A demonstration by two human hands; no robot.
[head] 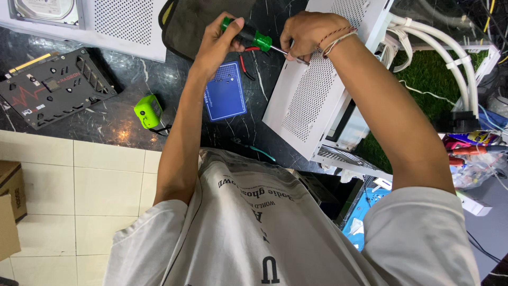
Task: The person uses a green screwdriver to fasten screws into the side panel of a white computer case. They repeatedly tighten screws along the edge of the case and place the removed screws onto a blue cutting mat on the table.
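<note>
The left hand [219, 45] is closed round the green-and-black handle of a screwdriver [254, 37], while the right hand [307, 34] pinches its shaft near the tip, against the top edge of the white perforated computer case [309, 100]. If the tip rides off the screw – likely from that slanted angle – it could scratch the panel, or drop the screw beside the case onto the dark desk [121, 114].

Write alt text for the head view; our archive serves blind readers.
The left hand grips a green-handled screwdriver whose tip meets the right hand at a white perforated computer case. A blue mat and graphics card lie on the dark marble table.
</note>
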